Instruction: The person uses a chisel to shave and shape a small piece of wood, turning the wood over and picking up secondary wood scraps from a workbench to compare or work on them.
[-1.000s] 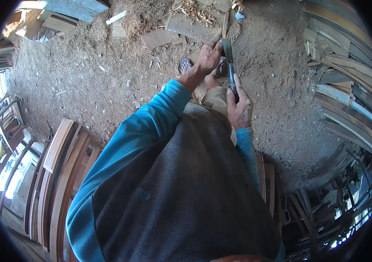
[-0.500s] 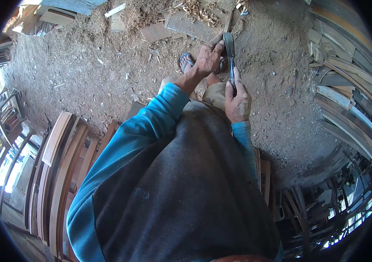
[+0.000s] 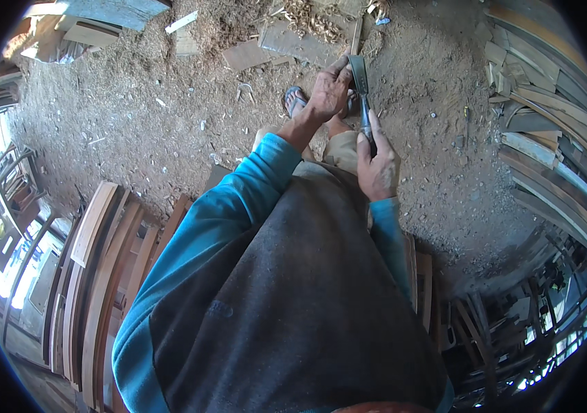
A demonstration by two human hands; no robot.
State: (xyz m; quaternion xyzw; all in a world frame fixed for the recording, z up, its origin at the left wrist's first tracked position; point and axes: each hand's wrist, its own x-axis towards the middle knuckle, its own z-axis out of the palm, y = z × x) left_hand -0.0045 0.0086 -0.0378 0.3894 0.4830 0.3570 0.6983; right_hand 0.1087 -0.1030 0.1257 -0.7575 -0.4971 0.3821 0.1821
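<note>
My right hand (image 3: 379,168) is closed round the dark handle of a wide-bladed chisel (image 3: 359,77), its index finger stretched along the handle. The chisel's broad metal blade points away from me. My left hand (image 3: 329,93) is closed just left of the blade, with its fingertips beside the metal. From under those fingers a thin wooden strip (image 3: 356,40) runs away from me. How the left fingers wrap round the strip is partly hidden. Below my hands my sandalled foot (image 3: 295,100) shows on the ground.
Curled wood shavings (image 3: 307,19) lie on flat boards (image 3: 297,43) ahead. Sawdust and scraps cover the floor (image 3: 190,117). Stacked planks (image 3: 104,275) stand at the left, and more timber (image 3: 555,158) lines the right. A screwdriver (image 3: 466,113) lies on the ground at the right.
The chisel blade has tilted slightly and shifted a little toward me, with my right hand moving slightly nearer. My left hand stays about where it was. The view has shifted slightly.
</note>
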